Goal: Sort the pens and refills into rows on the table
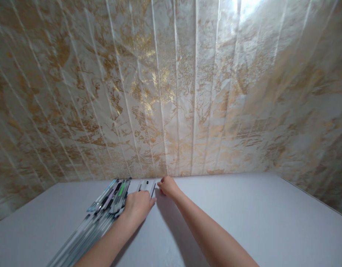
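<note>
Reads as part-way: a row of slim pen-like sticks (121, 190) is lying side by side far left on the white bench (259, 215), a few looser sticks (147, 183) are sitting just right of it, and a blurred bunch (83, 237) near left is presumably waiting. Left hand (139, 203) is resting palm-down by the looser ones, fingertips hidden, grip unclear; right hand (167, 186) is hovering just right, fingers curled, can't tell if pinching anything.
</note>
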Motion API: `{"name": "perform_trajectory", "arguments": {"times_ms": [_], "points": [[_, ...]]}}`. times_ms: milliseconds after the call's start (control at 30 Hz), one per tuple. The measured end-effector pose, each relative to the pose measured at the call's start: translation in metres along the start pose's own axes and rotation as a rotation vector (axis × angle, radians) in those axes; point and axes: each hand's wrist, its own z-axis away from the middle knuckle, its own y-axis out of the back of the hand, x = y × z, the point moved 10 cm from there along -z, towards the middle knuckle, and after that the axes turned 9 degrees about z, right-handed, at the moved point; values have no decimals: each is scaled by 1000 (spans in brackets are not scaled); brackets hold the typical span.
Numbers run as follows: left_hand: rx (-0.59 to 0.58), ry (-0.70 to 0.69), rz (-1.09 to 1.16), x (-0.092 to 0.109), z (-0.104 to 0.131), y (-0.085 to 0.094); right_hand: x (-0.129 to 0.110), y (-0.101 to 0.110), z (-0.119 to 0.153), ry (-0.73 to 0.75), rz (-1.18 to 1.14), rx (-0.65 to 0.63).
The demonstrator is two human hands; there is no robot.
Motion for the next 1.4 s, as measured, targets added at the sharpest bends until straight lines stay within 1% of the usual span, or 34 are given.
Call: {"name": "perform_trajectory", "arguments": {"times_ms": [100,200,367,533,700,800,867,933,967,1033,1067,1100,1133,1200,1233,1300,1400], "points": [[-12,35,-40,-7,3,-6,-11,-9,10,56,164,-5],[-18,49,-53,-10,2,-9,-18,-17,21,86,292,-13],[-12,52,-61,-14,-2,-10,-26,-21,25,99,407,-1],[-1,59,-49,-19,-3,-9,-27,-20,29,128,431,31],[24,59,0,-14,-2,-7,-26,-22,32,178,389,35],[42,34,62,-13,-4,-1,-24,-21,30,191,334,26],[56,13,109,-16,-8,5,-22,-18,27,197,272,23],[111,-40,237,-19,-13,14,-25,-15,25,221,195,11],[167,-78,370,-20,-15,21,-29,-14,26,239,164,4],[286,-154,738,-26,-17,33,-41,-17,29,291,58,-46],[315,-173,928,-29,-17,35,-49,-22,32,323,-27,-92],[305,-171,1079,-31,-18,31,-57,-27,36,351,-125,-143],[256,-148,1166,-31,-19,24,-62,-31,39,366,-216,-185],[156,-70,1203,-28,-19,10,-64,-38,39,345,-310,-216],[137,-27,1182,-29,-19,5,-59,-38,37,314,-297,-193],[150,33,1131,-35,-19,3,-43,-33,29,242,-233,-109],[163,89,1109,-47,-24,2,-18,-21,18,173,-168,17]]}}
